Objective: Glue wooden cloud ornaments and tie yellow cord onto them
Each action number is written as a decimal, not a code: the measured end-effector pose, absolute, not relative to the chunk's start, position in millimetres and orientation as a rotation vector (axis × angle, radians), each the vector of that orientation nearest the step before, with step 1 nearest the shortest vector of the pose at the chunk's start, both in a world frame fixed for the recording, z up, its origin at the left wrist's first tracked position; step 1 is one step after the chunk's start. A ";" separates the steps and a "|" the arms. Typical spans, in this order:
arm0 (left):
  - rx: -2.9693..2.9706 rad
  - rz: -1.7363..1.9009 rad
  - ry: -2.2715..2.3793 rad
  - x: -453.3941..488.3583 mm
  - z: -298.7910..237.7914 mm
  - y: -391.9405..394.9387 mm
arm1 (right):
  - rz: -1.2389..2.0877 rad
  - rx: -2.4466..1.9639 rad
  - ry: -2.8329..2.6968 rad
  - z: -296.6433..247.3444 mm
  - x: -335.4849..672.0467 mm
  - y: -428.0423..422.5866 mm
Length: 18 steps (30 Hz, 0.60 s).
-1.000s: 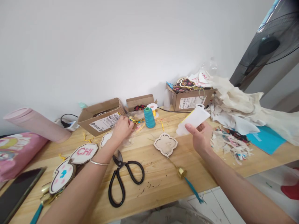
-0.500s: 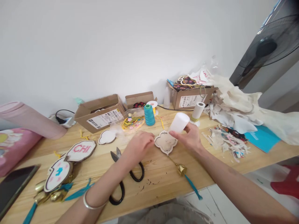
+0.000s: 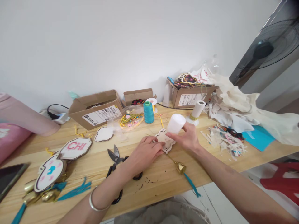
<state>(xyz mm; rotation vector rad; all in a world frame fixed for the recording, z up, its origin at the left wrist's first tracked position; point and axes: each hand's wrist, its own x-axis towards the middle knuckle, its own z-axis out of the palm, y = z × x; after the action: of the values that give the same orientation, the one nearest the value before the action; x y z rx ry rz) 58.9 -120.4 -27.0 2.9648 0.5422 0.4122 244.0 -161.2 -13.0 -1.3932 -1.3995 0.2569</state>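
Note:
My right hand (image 3: 189, 138) grips a translucent white plastic bottle (image 3: 177, 123), tilted with its broad end up over a quatrefoil wooden frame (image 3: 169, 145) on the table. The bottle's lower end is hidden behind my fingers. My left hand (image 3: 148, 152) lies on the frame's left side, fingers stretched out and touching its face. From the frame's lower tip runs a cord to a gold bell (image 3: 180, 167) with a teal tassel (image 3: 192, 185). Black-handled scissors (image 3: 116, 158) lie open, partly under my left forearm.
Finished ornaments (image 3: 75, 148) with bells lie at left, beside a phone (image 3: 12, 177). Cardboard boxes (image 3: 94, 109) line the wall. A teal thread spool (image 3: 149, 112) stands behind the frame. Fabric scraps (image 3: 230, 141) and a blue sheet (image 3: 258, 138) are at right, a fan (image 3: 263, 49) beyond.
My left hand has moved right and onto the wooden frame, its fingers now spread over it. The bottle stays in my right hand above the frame. The view has shifted slightly.

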 end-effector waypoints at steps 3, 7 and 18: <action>2.975 0.414 0.556 60.0 -27.0 -121.6 | 0.222 -1.397 -1.420 -13.2 244.1 -161.9; 2.998 0.400 0.553 59.9 -26.0 -122.6 | 0.225 -1.377 -1.404 -13.3 243.2 -162.6; 2.992 0.423 0.556 59.2 -27.4 -121.8 | 0.262 -1.384 -1.361 -12.8 242.6 -161.7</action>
<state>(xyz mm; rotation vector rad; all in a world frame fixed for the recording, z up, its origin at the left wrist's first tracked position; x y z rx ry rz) 59.2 -121.8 -27.4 2.9921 0.5563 0.4230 242.6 -161.7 -12.8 -1.3837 -1.3610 0.2615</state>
